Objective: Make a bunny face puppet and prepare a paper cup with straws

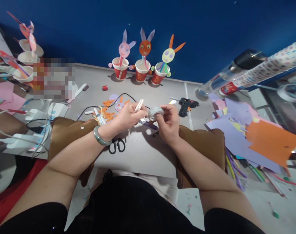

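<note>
My right hand (171,125) is closed around a whitish roll of tape (155,113), thumb across its near side. Close to it on the left, my left hand (130,117) pinches a small cream-white strip-like piece (139,105); its exact kind is not clear. The two hands are almost touching above the table. Under them lies a dark purple tool (148,124), partly hidden. Black-handled scissors (117,146) rest below my left wrist. A black glue gun (186,106) lies to the right of my right hand.
Three red paper cups (141,75) with paper rabbit figures stand along the blue wall. Orange cutouts (107,112) and a black cable lie left of centre. Coloured paper (269,143), a clear bottle (216,78) and stacked cups (264,70) are right. Power strips (28,141) sit left, beside another person's arm.
</note>
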